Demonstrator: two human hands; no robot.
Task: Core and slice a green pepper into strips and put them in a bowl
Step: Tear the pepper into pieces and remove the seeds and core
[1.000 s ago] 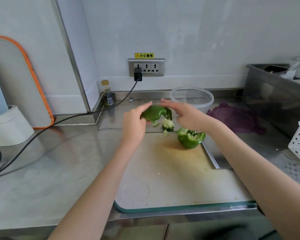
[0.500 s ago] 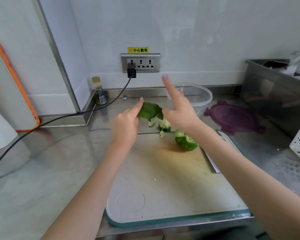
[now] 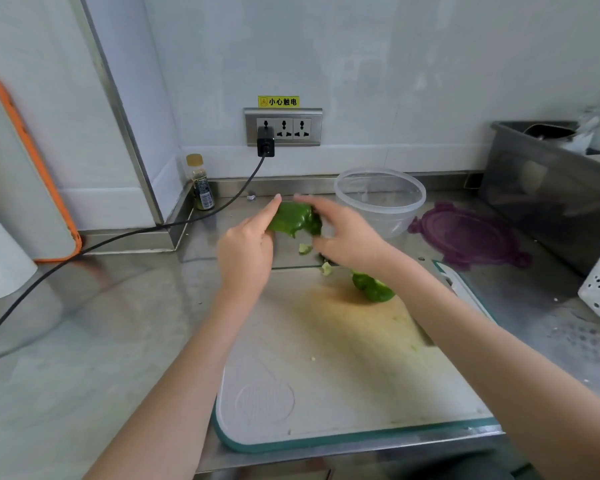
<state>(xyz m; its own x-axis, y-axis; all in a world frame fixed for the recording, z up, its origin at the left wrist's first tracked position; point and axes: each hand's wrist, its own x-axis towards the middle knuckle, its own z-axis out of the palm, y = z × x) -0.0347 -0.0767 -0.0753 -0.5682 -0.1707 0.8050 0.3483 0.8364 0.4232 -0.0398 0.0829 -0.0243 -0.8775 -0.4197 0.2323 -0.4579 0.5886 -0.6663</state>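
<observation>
The left hand [image 3: 246, 251] grips a pepper half [image 3: 293, 218] above the board's [image 3: 326, 393] far edge. The right hand [image 3: 347, 237] meets it from the right, fingers curled at its core side; whether they pinch the core I cannot tell. The other half [image 3: 371, 287] lies below the right wrist.

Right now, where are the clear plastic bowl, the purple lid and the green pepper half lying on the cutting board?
clear plastic bowl [image 3: 417, 206]: head view, right rim.
purple lid [image 3: 465, 237]: head view, centre.
green pepper half on the cutting board [image 3: 371, 289]: head view, glossy skin.
</observation>
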